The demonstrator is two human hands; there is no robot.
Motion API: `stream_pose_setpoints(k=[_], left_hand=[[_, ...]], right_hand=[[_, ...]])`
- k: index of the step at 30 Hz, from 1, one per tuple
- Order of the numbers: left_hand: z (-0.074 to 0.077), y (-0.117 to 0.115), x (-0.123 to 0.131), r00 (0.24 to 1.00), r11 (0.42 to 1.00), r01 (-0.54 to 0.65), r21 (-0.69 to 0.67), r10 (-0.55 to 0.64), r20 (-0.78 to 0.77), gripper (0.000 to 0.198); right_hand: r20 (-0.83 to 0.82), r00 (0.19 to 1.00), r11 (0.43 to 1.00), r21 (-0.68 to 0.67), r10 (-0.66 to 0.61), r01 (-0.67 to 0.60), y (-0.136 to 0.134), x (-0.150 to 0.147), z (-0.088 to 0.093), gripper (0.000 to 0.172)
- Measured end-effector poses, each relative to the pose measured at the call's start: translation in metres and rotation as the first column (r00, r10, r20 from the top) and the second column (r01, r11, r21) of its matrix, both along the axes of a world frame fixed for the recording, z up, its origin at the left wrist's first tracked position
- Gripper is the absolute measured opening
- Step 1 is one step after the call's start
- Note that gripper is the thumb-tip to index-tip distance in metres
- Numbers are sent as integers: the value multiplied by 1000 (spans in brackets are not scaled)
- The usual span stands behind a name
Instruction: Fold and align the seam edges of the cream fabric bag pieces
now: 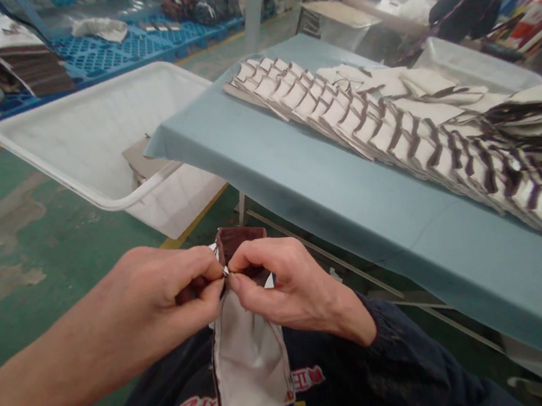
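Observation:
I hold a small fabric pouch, grey-beige with a dark brown top edge, over my lap. My left hand pinches its upper edge from the left, fingers closed. My right hand pinches the same edge from the right, and a small metal zipper piece shows between the two sets of fingertips. The pouch hangs down from that grip toward my dark printed apron.
A table with a blue cover stands to the right, carrying a long overlapping row of similar pouches. A large white plastic tub sits on the green floor at left. Blue pallets and another person are at the back.

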State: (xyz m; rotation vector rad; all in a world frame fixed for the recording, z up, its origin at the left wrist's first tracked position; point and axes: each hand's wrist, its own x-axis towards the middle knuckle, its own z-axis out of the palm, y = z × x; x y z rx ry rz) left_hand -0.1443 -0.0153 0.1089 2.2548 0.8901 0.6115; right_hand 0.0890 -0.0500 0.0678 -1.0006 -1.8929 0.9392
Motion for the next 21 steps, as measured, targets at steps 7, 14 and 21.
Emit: stream_pose_setpoints(k=[7,14,21], left_hand=[[-15,-13,12,947,895,-204,-396,283,151,26],[-41,-27,16,857,694,-193,-694,464,226,29],[-9,-35,19,908,918,-358,-172,385,164,26]], right_hand=[[-171,985,974,-214,33,-69,4,-3,-14,19],[-347,932,914,-335,107,-230,9,2,-18,34],[-156,988,998,-62,-5,-5,3,2,-3,21]])
